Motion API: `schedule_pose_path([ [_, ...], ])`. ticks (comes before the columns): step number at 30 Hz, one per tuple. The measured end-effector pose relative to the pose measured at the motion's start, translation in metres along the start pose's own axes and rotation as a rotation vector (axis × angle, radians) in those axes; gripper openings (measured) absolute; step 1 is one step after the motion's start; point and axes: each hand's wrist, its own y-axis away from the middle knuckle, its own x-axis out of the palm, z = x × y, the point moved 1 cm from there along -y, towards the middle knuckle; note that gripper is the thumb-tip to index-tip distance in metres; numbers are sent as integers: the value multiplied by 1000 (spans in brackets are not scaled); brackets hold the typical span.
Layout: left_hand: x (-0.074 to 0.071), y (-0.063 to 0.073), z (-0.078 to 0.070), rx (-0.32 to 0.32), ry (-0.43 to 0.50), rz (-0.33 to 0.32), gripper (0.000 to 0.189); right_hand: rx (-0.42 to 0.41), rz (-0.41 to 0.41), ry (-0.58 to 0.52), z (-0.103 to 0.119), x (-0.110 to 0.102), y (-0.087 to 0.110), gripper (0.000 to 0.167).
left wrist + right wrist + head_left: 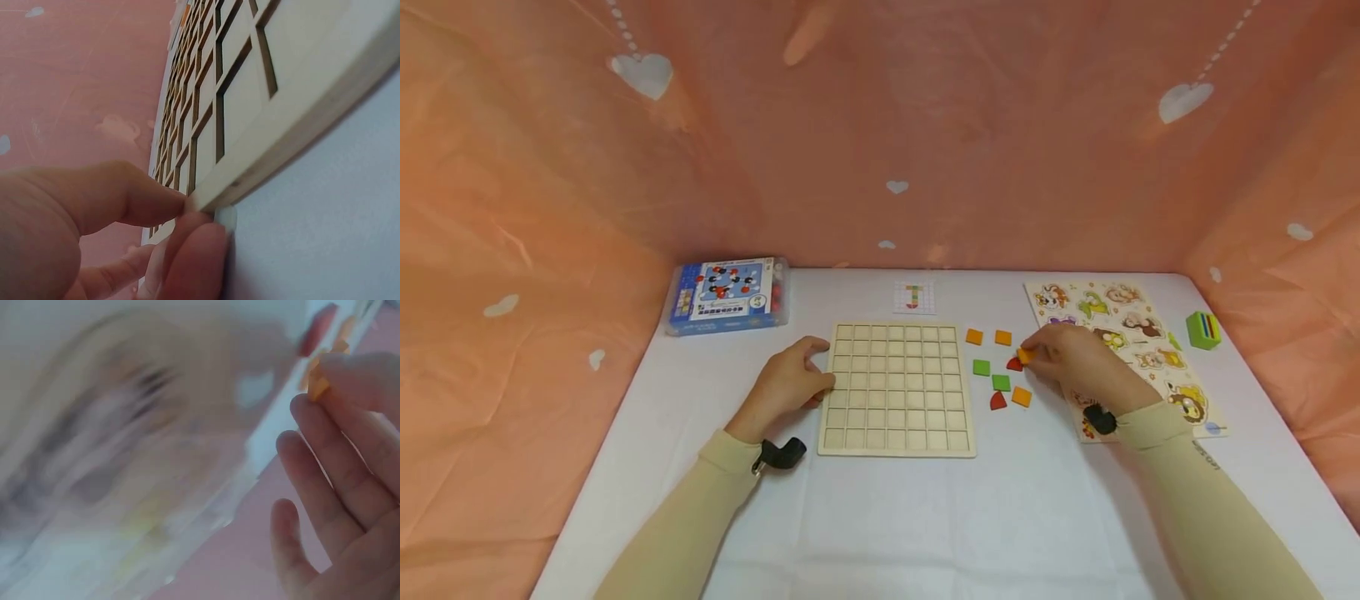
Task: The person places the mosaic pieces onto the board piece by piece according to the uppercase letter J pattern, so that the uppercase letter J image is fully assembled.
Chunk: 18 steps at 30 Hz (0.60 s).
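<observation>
A pale wooden grid board (897, 390) lies flat on the white table. My left hand (786, 385) pinches its left edge; in the left wrist view the thumb (134, 194) is on the rim and curled fingertips (197, 256) are against the edge. To the right of the board, my right hand (1078, 367) pinches an orange tile (1024, 357) between thumb and fingertips, over a red quarter-round tile (1014, 364). The same orange tile (318, 384) shows in the right wrist view, the other fingers extended. Beside it lie orange tiles (1003, 337), green tiles (981, 367) and another red tile (997, 401).
Behind the board lies a small pattern card (913, 297). A clear-lidded box (727, 296) with a molecule picture stands at the back left. An animal puzzle board (1150, 358) lies under the right forearm, and a green block (1203, 330) sits at the far right.
</observation>
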Motion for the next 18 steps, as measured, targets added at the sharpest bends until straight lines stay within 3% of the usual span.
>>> schedule_pose_path([
  [7, 0, 2, -1, -6, 12, 1, 61, -2, -1, -85, 40, 12, -27, 28],
  [18, 0, 1, 0, 3, 22, -4, 61, -263, -5, -48, 118, 45, -88, 22],
])
